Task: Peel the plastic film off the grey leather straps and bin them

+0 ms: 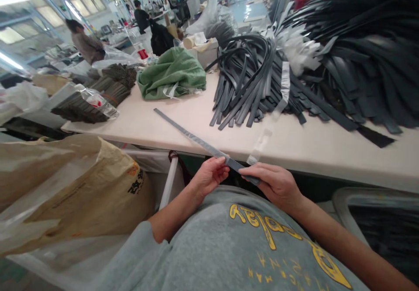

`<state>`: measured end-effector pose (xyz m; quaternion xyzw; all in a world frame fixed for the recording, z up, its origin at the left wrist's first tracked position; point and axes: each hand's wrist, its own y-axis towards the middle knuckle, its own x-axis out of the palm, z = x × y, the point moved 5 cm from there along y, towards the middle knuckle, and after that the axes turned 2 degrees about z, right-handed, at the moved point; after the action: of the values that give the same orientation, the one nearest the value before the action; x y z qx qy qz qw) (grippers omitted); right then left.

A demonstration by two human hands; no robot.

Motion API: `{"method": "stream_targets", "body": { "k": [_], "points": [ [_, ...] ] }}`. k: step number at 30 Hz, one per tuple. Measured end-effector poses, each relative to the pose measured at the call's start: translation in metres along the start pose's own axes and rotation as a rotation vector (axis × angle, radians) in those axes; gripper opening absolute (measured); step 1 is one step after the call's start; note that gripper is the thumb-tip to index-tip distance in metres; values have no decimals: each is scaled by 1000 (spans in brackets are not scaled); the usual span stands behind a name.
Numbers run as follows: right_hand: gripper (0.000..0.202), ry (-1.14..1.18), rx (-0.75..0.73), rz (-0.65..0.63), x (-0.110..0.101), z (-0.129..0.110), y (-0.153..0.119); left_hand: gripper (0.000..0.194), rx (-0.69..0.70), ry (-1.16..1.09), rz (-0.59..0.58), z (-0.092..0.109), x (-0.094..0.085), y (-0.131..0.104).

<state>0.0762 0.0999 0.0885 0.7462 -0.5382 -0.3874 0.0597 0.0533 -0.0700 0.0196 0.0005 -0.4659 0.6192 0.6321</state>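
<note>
A long, narrow dark grey strap (196,139) slants across the table's front edge, its far end lying on the tabletop. My left hand (212,174) pinches it between thumb and fingers near the edge. Closer to my body, my right hand (278,184) grips the strap's near end, thumb on top. A whitish translucent strip (266,131) hangs down beside my right hand; I cannot tell whether the fingers touch it. Behind lies a heap of similar dark straps (244,83), some looped over.
A larger pile of black straps (369,51) fills the right side of the table (137,127). Green cloth (173,75), a plastic bottle (98,101) and bundled strips (113,83) lie left. A brown paper sack (81,186) stands at my left. Several people work farther back.
</note>
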Motion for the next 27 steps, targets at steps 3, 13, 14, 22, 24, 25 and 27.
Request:
{"method": "stream_targets", "body": {
  "k": [3, 13, 14, 22, 24, 25, 27],
  "points": [
    [30, -83, -56, 72, 10, 10, 16, 20, -15, 58, -98, -9, 7, -5],
    [25, 186, 208, -222, 6, 11, 6, 23, 347, -250, 170, 105, -44, 26],
    [27, 205, 253, -298, 7, 9, -1, 27, 433, -268, 266, 129, -53, 31],
    [37, 453, 511, -315, 21, 15, -19, 20, 597, -3, 158, 161, -18, 38],
    [36, 544, 533, -65, 3, 20, -11, 30, 506, 173, 0, 120, 7, 33],
    [34, 573, 522, 68, -10, 23, -7, 35, 452, 246, -74, 97, 18, 29],
    [29, 595, 478, 289, -37, 29, -4, 40, 337, 368, -203, 55, 34, 20]
  ]
}}
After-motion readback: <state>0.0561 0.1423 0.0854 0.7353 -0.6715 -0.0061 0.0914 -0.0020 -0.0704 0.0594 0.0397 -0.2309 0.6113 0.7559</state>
